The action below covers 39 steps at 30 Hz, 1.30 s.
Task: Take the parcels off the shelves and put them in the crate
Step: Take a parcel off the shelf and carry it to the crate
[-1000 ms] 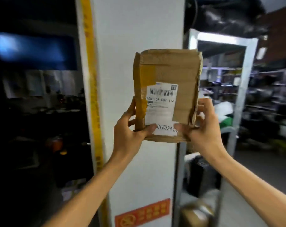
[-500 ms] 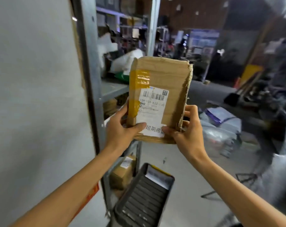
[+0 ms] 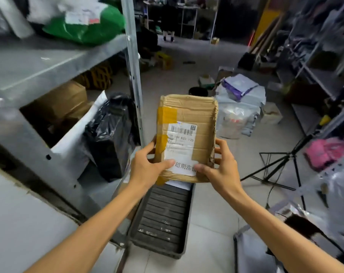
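Note:
A worn brown cardboard parcel [image 3: 194, 113] with yellow tape and a white barcode label is held upright in front of me. My left hand [image 3: 147, 168] grips its lower left edge, thumb across the label. My right hand [image 3: 220, 168] grips the lower right edge, thumb on the front. Directly below the parcel a dark ribbed plastic crate [image 3: 165, 221] lies on the floor beside the shelf post; a white sheet shows at its far end.
A grey metal shelf unit [image 3: 48, 62] stands at the left, holding a green bag [image 3: 84, 26], brown boxes [image 3: 64, 99] and a black-wrapped parcel [image 3: 110, 134]. Bagged parcels [image 3: 240, 107] are heaped on the floor ahead. A black tripod [image 3: 279, 164] stands to the right, by more shelving.
My view has swung right and down, from the white pillar to the shelf and floor. Both hands have lowered the parcel, which is now over the crate.

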Motion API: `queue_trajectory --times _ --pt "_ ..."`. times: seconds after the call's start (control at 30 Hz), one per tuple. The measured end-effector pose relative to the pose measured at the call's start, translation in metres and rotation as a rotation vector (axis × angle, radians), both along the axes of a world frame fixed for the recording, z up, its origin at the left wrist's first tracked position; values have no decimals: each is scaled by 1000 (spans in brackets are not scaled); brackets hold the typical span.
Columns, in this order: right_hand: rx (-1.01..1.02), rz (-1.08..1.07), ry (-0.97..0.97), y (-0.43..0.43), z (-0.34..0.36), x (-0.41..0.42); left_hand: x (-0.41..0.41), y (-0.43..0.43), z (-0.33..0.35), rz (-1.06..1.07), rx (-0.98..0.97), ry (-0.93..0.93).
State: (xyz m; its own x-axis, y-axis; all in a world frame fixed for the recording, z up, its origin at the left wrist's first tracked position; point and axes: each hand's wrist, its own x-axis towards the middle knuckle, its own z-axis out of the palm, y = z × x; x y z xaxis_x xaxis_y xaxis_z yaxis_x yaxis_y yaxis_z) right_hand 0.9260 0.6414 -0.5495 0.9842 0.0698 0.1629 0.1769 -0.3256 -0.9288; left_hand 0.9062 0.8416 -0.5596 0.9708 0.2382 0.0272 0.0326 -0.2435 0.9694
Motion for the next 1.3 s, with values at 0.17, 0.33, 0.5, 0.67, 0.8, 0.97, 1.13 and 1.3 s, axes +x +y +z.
queue_trajectory --times 0.17,0.33,0.5,0.67,0.8,0.97,1.13,1.3 --pt "-58 -34 179 29 -77 47 49 28 -82 1 -49 175" --pt "-68 -115 405 54 -166 78 89 46 -170 -33 -91 375" --pt "-60 -235 601 65 -260 113 140 54 -263 -94 -149 568" --pt "-68 -297 784 70 -366 157 174 53 -367 -71 -181 746" --pt "-105 -310 903 76 -466 188 207 53 -453 -29 -171 849" --pt "-138 -322 1013 84 -589 240 253 58 -564 13 -142 936" --pt "-104 -392 1090 100 -689 277 284 69 -657 -50 148 977" --pt "-34 -461 1027 129 -760 305 289 69 -690 -184 451 820"
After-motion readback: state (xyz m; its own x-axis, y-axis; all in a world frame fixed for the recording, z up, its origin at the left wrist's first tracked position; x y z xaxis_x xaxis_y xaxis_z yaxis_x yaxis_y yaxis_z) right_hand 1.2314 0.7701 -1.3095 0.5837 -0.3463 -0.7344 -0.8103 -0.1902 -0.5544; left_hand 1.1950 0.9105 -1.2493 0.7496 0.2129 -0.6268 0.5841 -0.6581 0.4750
